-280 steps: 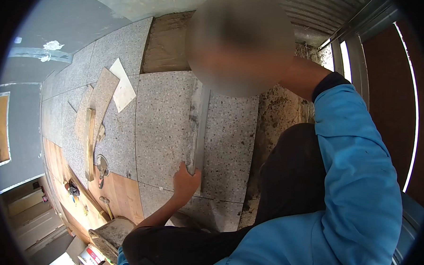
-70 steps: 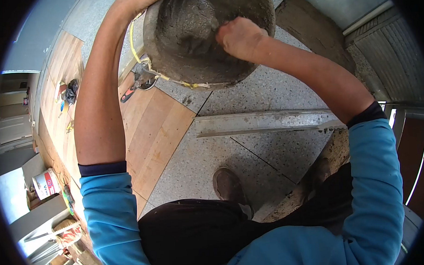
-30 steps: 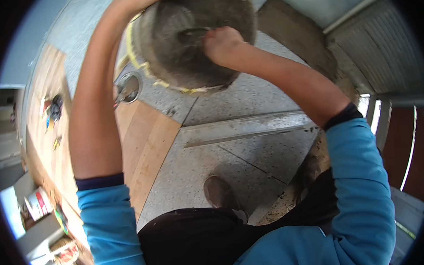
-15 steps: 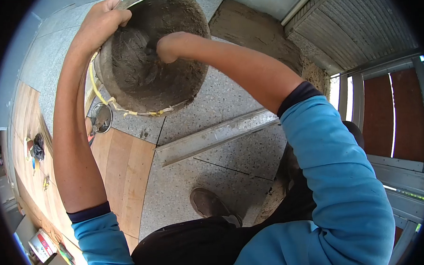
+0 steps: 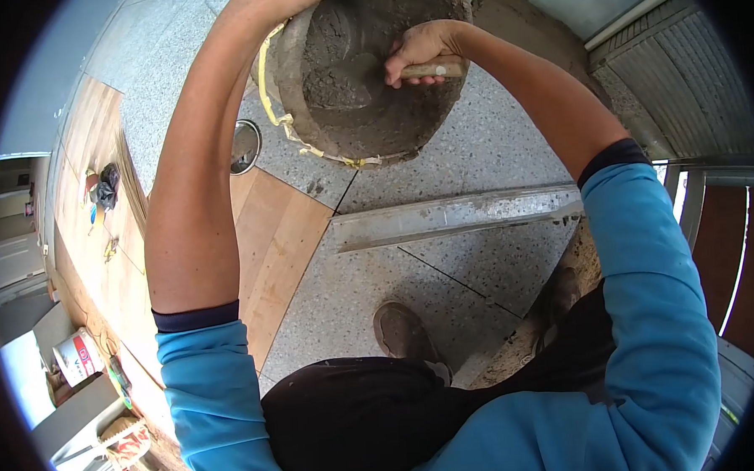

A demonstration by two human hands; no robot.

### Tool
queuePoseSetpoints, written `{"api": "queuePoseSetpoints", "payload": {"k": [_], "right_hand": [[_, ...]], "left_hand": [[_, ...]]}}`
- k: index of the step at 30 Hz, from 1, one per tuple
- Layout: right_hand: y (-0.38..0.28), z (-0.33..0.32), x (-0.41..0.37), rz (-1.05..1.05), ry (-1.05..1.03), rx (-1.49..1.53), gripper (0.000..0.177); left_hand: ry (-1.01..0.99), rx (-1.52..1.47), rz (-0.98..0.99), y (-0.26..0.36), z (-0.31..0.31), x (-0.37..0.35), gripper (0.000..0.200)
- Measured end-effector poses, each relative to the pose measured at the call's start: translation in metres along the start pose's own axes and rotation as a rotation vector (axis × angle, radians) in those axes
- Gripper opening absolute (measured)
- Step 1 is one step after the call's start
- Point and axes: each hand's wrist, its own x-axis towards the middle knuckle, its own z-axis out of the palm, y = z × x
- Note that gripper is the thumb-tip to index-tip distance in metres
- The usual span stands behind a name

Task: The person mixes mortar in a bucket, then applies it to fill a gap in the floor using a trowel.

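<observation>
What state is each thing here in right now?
Bucket: tipped toward the camera, wet mortar inside.
Trowel: inside the bucket, blade loaded with mortar.
Right hand: closed on the trowel handle.
Metal bar: lying flat on the floor tiles, mortar-smeared.
Shoe: standing on the floor tiles.

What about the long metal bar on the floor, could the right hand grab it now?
Probably not yet: the right hand is shut on a trowel in the mortar bucket. Nothing covers the bar, though.
</observation>
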Motion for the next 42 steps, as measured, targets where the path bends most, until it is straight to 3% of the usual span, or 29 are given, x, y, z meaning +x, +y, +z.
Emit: {"api": "queuePoseSetpoints", "payload": {"k": [11, 20, 23, 29, 37, 42], "right_hand": [[0.023, 0.04, 0.021, -0.203, -0.238, 0.461, 0.034], [0.038, 0.032, -0.008, -0.292, -0.225, 0.55, 0.036], [0.046, 0.022, -0.018, -0.318, -0.221, 0.594, 0.035], [0.07, 0.0, -0.035, -0.382, -0.242, 0.685, 0.032], [0.121, -0.026, -0.07, -0.463, -0.192, 0.805, 0.03], [0.17, -0.045, -0.109, -0.518, -0.005, 0.894, 0.029]], "left_hand": [[0.061, -0.011, -0.01, -0.004, 0.005, 0.002, 0.011], [0.325, 0.098, -0.149, 0.005, 0.008, 0.012, 0.01], [0.263, 0.209, -0.165, -0.009, 0.003, 0.021, 0.017], [0.3, 0.158, -0.244, -0.012, 0.006, 0.038, 0.02], [0.281, 0.306, -0.304, -0.017, 0.011, 0.073, 0.023], [0.329, 0.251, -0.379, -0.022, 0.018, 0.09, 0.024]]}}
